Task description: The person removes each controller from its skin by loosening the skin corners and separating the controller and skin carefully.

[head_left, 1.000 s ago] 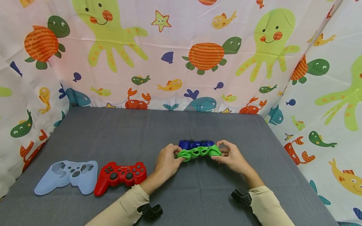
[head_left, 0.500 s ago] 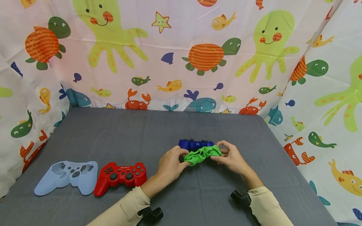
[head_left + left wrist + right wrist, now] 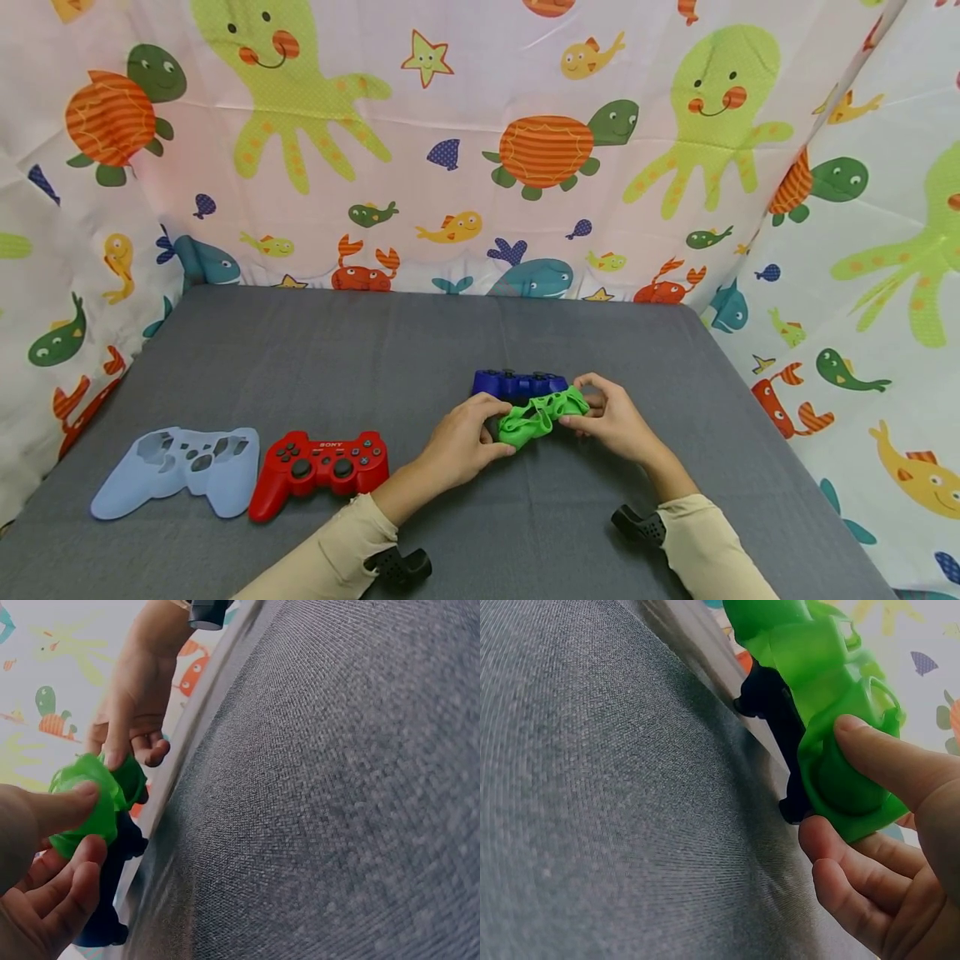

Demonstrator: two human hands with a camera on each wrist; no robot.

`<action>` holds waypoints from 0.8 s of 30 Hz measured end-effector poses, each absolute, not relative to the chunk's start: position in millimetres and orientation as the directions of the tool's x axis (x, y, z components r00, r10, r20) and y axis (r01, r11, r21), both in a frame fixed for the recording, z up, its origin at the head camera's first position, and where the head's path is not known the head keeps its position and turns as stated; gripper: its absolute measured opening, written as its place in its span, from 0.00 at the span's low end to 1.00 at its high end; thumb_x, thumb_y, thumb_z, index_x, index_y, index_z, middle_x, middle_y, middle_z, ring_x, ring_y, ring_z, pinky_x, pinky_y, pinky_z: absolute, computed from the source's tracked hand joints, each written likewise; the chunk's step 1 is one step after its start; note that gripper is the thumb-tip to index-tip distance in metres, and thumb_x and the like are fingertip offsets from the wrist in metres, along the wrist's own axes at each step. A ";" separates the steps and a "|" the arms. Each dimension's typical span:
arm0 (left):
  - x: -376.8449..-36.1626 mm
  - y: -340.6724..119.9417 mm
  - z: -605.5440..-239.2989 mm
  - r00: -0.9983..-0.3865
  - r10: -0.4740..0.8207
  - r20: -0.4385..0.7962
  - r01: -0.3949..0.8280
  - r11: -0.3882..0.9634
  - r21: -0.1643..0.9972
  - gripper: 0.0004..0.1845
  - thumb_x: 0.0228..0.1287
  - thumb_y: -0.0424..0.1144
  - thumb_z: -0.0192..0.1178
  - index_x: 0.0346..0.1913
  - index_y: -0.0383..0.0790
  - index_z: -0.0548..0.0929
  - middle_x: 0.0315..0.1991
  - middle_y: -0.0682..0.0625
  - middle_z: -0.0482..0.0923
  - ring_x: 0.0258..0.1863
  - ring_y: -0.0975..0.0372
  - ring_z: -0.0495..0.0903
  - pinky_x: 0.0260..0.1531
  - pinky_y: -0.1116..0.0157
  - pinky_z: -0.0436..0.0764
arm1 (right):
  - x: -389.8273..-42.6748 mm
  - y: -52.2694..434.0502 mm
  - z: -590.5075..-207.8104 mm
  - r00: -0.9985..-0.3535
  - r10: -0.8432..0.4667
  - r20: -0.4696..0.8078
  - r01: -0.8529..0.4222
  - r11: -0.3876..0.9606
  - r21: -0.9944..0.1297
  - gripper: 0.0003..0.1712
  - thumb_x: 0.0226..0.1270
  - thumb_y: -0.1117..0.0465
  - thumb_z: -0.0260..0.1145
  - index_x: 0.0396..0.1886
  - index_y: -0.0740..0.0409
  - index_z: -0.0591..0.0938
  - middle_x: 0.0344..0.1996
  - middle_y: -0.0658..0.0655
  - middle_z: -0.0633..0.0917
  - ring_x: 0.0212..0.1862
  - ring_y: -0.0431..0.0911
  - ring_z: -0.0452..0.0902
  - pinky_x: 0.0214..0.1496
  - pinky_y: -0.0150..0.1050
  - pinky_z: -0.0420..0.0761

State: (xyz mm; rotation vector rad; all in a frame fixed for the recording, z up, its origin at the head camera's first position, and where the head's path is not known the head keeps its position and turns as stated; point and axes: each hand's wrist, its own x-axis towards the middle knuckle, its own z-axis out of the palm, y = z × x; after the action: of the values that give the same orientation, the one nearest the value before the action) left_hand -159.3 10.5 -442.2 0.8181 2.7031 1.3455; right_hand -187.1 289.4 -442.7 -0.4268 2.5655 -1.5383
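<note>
Left hand: the left hand [image 3: 463,439] has its fingers curled, and thumb and fingertips pinch the left end of a crumpled green silicone cover [image 3: 542,414].
Right hand: the right hand [image 3: 609,421] pinches the cover's right end, thumb on top and fingers bent beneath it.
Green cover: held between both hands just above the grey table [image 3: 360,350], bunched and sagging toward the left hand.
Blue controller: a dark blue controller [image 3: 517,384] lies on the table just behind the cover; whether the cover touches it I cannot tell.
Other items: a red controller [image 3: 321,467] lies to the left of the hands, and a pale blue silicone cover [image 3: 178,465] lies just beside it, further left.
Backdrop: a sea-animal printed curtain [image 3: 480,142] hangs behind and beside the table.
Head view only: it alone shows the whole table, both cream sleeves, the red controller and the pale cover.
Left wrist view only: a close look at the left thumb pressed on the green cover [image 3: 88,802], with the right hand [image 3: 135,712] behind it.
Right wrist view only: the right thumb [image 3: 889,761] pressing into a rounded grip end of the green cover [image 3: 832,697], the dark controller [image 3: 776,712] behind it.
</note>
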 end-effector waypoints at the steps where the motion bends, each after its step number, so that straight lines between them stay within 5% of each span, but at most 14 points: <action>1: -159.1 10.6 -442.3 -0.861 0.466 0.206 0.445 0.490 0.750 0.19 0.60 0.39 0.73 0.54 0.44 0.85 0.56 0.51 0.80 0.28 0.71 0.78 0.30 0.73 0.77 | -187.1 289.8 -443.1 -0.953 -0.300 0.041 -0.178 0.446 -0.877 0.24 0.61 0.68 0.74 0.52 0.64 0.71 0.26 0.59 0.87 0.24 0.47 0.84 0.25 0.44 0.82; 7: -157.7 11.2 -442.5 -0.855 0.479 0.199 0.435 0.455 0.777 0.06 0.65 0.37 0.70 0.42 0.49 0.84 0.56 0.52 0.79 0.30 0.70 0.78 0.32 0.71 0.78 | -186.8 290.7 -443.9 -0.955 -0.295 0.032 -0.168 0.449 -0.878 0.25 0.62 0.68 0.74 0.52 0.64 0.70 0.26 0.64 0.87 0.24 0.48 0.83 0.26 0.44 0.82; 13: -159.1 10.4 -441.8 -0.854 0.476 0.210 0.433 0.428 0.793 0.05 0.67 0.39 0.67 0.44 0.47 0.85 0.53 0.52 0.81 0.28 0.71 0.77 0.31 0.71 0.77 | -185.9 291.1 -442.9 -0.951 -0.309 0.026 -0.170 0.450 -0.877 0.26 0.62 0.66 0.74 0.54 0.64 0.70 0.27 0.70 0.86 0.24 0.49 0.84 0.26 0.43 0.82; 24: -165.8 3.3 -435.5 -0.896 0.378 0.231 0.365 0.335 0.868 0.06 0.71 0.37 0.63 0.47 0.42 0.84 0.46 0.51 0.81 0.26 0.68 0.77 0.25 0.68 0.78 | -185.8 290.9 -441.3 -0.949 -0.314 0.027 -0.177 0.460 -0.870 0.26 0.62 0.65 0.74 0.54 0.63 0.70 0.27 0.68 0.87 0.25 0.49 0.84 0.27 0.43 0.82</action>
State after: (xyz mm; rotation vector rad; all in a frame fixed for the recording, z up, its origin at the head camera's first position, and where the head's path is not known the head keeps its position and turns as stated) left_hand -165.8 3.3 -435.5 0.7121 2.5568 1.6580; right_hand -185.8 290.9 -441.3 -0.4340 2.5646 -1.5041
